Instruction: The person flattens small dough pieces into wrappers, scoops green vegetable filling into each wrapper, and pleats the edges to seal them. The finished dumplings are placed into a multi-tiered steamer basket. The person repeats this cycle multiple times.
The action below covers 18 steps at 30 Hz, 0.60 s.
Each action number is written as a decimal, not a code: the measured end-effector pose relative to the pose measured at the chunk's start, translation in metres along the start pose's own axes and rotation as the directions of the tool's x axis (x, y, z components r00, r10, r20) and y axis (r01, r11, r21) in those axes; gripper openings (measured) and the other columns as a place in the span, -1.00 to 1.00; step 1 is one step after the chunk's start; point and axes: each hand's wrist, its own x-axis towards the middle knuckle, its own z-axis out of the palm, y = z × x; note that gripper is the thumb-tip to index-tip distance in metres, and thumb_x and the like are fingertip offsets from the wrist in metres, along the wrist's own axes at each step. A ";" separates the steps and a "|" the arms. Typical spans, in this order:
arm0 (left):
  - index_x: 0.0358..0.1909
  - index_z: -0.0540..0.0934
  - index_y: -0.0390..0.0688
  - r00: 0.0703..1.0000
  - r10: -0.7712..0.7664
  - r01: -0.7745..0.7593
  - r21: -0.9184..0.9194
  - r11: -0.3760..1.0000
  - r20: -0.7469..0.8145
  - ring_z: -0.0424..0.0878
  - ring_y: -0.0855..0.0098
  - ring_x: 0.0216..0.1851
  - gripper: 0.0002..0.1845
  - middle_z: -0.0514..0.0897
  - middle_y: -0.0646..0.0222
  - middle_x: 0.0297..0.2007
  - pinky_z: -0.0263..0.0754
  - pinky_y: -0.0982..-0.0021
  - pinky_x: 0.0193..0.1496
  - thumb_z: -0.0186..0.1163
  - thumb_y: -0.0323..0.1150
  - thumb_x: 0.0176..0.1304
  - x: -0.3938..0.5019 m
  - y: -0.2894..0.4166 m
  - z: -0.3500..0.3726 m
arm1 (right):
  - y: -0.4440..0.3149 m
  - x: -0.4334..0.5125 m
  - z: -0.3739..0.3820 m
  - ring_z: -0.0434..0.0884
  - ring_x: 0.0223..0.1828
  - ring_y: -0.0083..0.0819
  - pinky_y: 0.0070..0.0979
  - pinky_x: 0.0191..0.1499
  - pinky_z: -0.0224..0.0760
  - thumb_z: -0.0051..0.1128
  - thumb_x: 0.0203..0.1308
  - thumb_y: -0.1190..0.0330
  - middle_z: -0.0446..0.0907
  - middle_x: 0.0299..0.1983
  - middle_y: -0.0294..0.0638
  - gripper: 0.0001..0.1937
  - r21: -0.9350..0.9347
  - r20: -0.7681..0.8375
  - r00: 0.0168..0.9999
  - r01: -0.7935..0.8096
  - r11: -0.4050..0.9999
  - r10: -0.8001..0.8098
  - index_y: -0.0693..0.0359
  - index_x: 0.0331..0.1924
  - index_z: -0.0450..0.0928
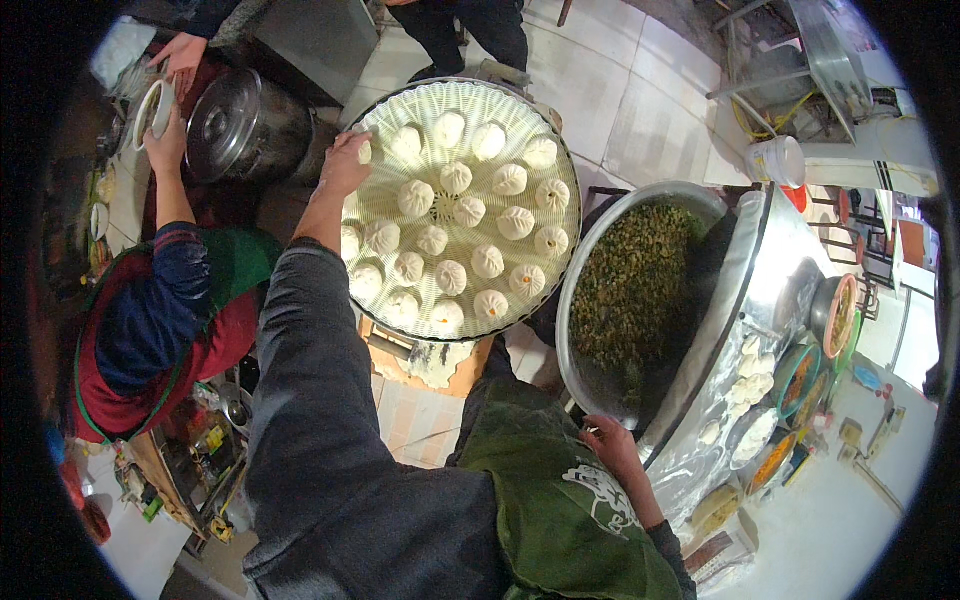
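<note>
My left hand (343,163) reaches over the left rim of a round steamer tray (472,101). Its fingers are curled on a pleated dough bun (365,153), partly hidden by them. Several more pleated buns (451,277) lie spaced out in rings on the tray's woven-looking pale liner; a few show orange filling on top. My right hand (613,448) is low by the near rim of a large metal basin (568,352), with its fingers bent. Whether it holds something small cannot be made out. Chopped green-brown filling (637,277) is heaped along the basin's left side.
On the right, a film-covered table (697,450) carries dough pieces (750,382) and several bowls of filling (772,459). A co-worker's arm (169,161) holds a white bowl (154,112) beside a lidded steel pot (232,124). Another person's legs (465,34) are beyond the tray.
</note>
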 end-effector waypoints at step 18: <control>-0.26 0.60 -0.20 0.942 0.159 0.070 -0.637 0.768 0.296 0.66 -0.12 -0.24 -0.72 0.65 0.00 -0.35 0.52 0.00 -0.20 0.13 -0.18 0.47 -0.253 0.301 0.063 | 0.005 -0.010 -0.003 0.72 -0.13 0.03 -0.13 -0.05 0.59 0.33 0.20 0.38 0.69 -0.20 0.05 -0.68 -0.029 -0.103 0.987 0.121 0.992 -0.124 0.19 0.04 0.65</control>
